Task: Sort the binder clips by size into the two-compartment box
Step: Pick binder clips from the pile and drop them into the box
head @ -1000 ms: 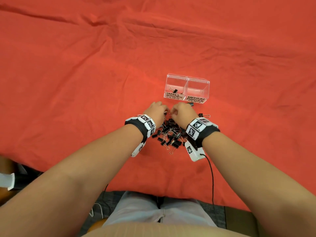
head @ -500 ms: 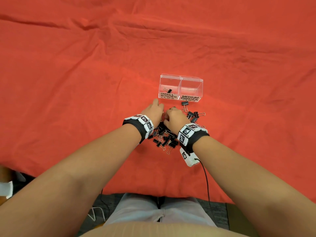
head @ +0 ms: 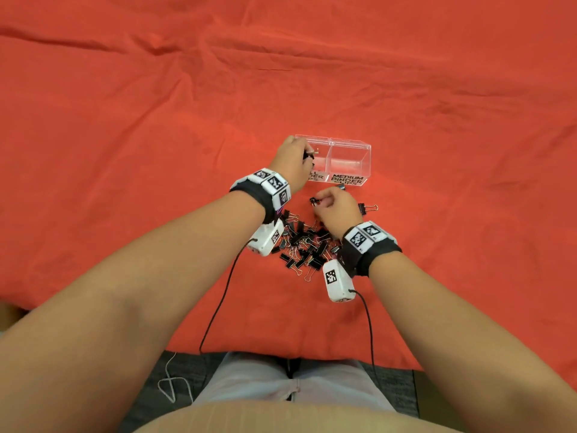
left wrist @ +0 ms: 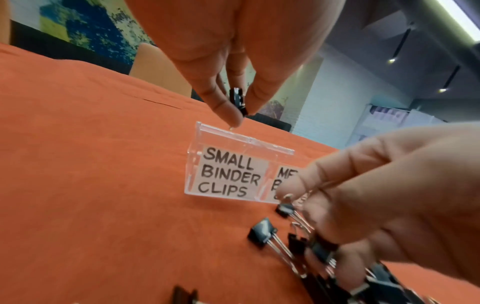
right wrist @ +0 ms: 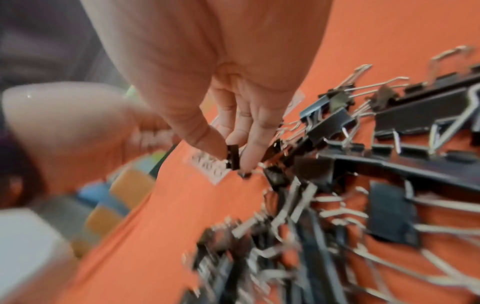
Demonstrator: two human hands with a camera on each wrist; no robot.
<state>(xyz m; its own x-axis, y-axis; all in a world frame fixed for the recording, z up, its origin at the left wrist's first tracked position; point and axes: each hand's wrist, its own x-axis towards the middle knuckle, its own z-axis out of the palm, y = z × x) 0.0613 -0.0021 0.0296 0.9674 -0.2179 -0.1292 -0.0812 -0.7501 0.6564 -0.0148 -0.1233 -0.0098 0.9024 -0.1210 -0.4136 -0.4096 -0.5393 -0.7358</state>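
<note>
A clear two-compartment box (head: 349, 145) stands on the red cloth, labelled SMALL BINDER CLIPS (left wrist: 228, 174) on the left and MEDIUM BINDER CLIPS (head: 346, 179) on the right. My left hand (head: 292, 162) hovers over the small compartment and pinches a small black binder clip (left wrist: 239, 100) between thumb and fingers. My right hand (head: 335, 207) is just in front of the box, above the pile, pinching another small black clip (right wrist: 233, 159). A heap of black binder clips (head: 303, 245) lies between my wrists.
Two loose clips lie apart from the heap: one to the right (head: 367, 208), one against the box front (head: 342, 186). Cables (head: 218, 304) trail from both wrist cameras toward my lap. The red cloth (head: 125, 135) spreads wide on all sides.
My left hand has risen from the heap to above the small compartment with a clip. My right hand has lifted a clip off the pile.
</note>
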